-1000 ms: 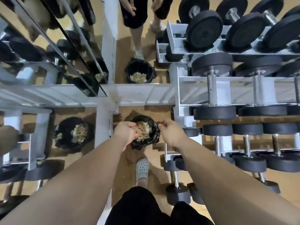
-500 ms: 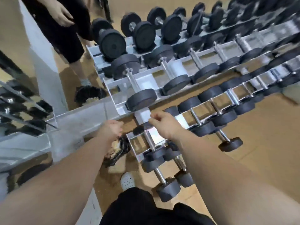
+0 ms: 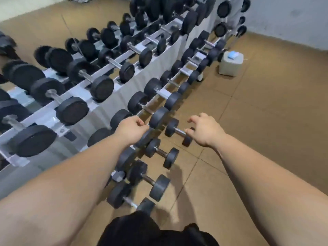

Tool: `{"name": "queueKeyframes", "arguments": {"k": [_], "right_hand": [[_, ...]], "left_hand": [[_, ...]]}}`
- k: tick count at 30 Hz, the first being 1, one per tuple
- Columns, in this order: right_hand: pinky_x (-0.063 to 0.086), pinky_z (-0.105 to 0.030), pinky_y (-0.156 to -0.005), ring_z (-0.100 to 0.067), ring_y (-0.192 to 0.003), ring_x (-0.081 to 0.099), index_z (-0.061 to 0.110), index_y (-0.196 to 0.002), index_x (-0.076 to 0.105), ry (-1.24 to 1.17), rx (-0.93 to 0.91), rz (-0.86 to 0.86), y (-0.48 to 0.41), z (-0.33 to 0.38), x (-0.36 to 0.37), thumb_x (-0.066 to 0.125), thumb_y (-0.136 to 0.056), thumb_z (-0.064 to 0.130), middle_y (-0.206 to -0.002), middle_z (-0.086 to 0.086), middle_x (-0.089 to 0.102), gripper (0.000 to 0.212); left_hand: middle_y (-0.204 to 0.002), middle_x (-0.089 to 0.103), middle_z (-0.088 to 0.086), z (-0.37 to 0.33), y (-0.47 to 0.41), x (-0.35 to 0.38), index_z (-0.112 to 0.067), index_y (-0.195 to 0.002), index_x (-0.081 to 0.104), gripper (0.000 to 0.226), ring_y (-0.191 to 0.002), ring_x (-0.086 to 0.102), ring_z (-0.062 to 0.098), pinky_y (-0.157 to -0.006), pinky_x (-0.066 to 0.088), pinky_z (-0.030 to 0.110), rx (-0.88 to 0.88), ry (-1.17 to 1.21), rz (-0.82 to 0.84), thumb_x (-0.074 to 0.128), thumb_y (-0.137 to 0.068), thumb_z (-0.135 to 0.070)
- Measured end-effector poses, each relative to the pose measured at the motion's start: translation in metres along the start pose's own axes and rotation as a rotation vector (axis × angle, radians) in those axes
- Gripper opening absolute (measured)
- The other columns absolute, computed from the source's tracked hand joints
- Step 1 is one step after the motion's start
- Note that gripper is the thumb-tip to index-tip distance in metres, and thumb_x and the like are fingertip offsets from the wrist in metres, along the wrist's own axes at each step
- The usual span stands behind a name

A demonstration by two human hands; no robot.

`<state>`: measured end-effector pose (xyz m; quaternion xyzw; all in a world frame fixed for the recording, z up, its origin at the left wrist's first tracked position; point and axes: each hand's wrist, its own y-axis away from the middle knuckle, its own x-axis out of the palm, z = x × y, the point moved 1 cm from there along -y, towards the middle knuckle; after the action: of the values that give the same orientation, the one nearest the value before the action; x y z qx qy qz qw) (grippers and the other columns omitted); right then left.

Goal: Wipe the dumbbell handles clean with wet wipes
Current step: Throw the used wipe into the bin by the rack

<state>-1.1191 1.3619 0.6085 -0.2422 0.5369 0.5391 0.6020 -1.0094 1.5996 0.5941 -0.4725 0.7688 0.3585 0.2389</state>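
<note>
Dumbbell rack (image 3: 124, 91), loaded with black dumbbells, runs along the left. Brown floor (image 3: 266, 130) carries a white container (image 3: 230, 66) near the rack's far end. Four small dumbbells lie on the floor beside the lowest tier. Right grip (image 3: 205, 130), fingers spread and relaxed, is over the farthest floor dumbbell (image 3: 178, 132); contact cannot be told. Left grip (image 3: 132, 129), fingers curled inward with nothing visible in them, is over the lowest tier. A blue packet (image 3: 232, 55) lies on the container

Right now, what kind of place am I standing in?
Most likely a gym's free-weight area: a long tiered rack loaded with black dumbbells, and more small dumbbells lined up beside it on the brown tiled floor.
</note>
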Motion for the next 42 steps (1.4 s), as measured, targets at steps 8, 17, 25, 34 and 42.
{"name": "queueKeyframes", "arguments": {"k": [8,17,25,34,42], "right_hand": [[0.043,-0.04,-0.103,-0.034,-0.125,0.047,0.029,-0.135,0.055,-0.136,0.26,-0.12,-0.011,-0.171,-0.066,0.056,-0.093,0.055,-0.136,-0.008,0.047,0.05],[0.04,-0.039,-0.108,-0.035,-0.131,0.043,0.028,-0.138,0.054,-0.154,0.405,-0.133,-0.137,-0.293,-0.148,0.057,-0.093,0.053,-0.142,-0.011,0.044,0.051],[0.042,-0.038,-0.105,-0.032,-0.127,0.048,0.028,-0.136,0.055,-0.281,0.461,-0.161,-0.258,-0.377,-0.235,0.061,-0.091,0.053,-0.135,-0.008,0.047,0.052],[0.045,-0.035,-0.099,-0.025,-0.117,0.055,0.028,-0.135,0.056,-0.375,0.425,-0.196,-0.431,-0.537,-0.311,0.064,-0.091,0.051,-0.129,-0.003,0.048,0.051],[0.045,-0.029,-0.092,-0.022,-0.113,0.058,0.027,-0.137,0.054,-0.396,0.359,-0.118,-0.606,-0.673,-0.418,0.064,-0.092,0.049,-0.144,-0.004,0.043,0.051]], "left_hand": [[-0.095,0.064,-0.007,-0.177,-0.068,0.097,-0.026,-0.105,0.064,0.02,-0.088,0.06,0.012,-0.079,0.047,0.033,0.308,-0.198,0.132,0.067,-0.093,-0.042],[-0.113,0.065,-0.001,-0.335,-0.233,0.181,-0.019,-0.123,0.064,0.041,-0.103,0.06,0.02,-0.087,0.047,0.031,0.477,-0.239,0.209,0.068,-0.093,-0.046],[-0.117,0.064,0.001,-0.469,-0.371,0.205,-0.019,-0.123,0.065,0.042,-0.102,0.059,0.019,-0.084,0.045,0.031,0.507,-0.256,0.29,0.068,-0.092,-0.048],[-0.108,0.064,-0.002,-0.621,-0.542,0.288,-0.022,-0.114,0.063,0.034,-0.099,0.06,0.018,-0.08,0.046,0.031,0.461,-0.281,0.293,0.068,-0.092,-0.047],[-0.111,0.063,0.003,-0.769,-0.684,0.343,-0.018,-0.12,0.064,0.037,-0.099,0.059,0.02,-0.081,0.048,0.032,0.381,-0.257,0.234,0.067,-0.093,-0.044]]}}
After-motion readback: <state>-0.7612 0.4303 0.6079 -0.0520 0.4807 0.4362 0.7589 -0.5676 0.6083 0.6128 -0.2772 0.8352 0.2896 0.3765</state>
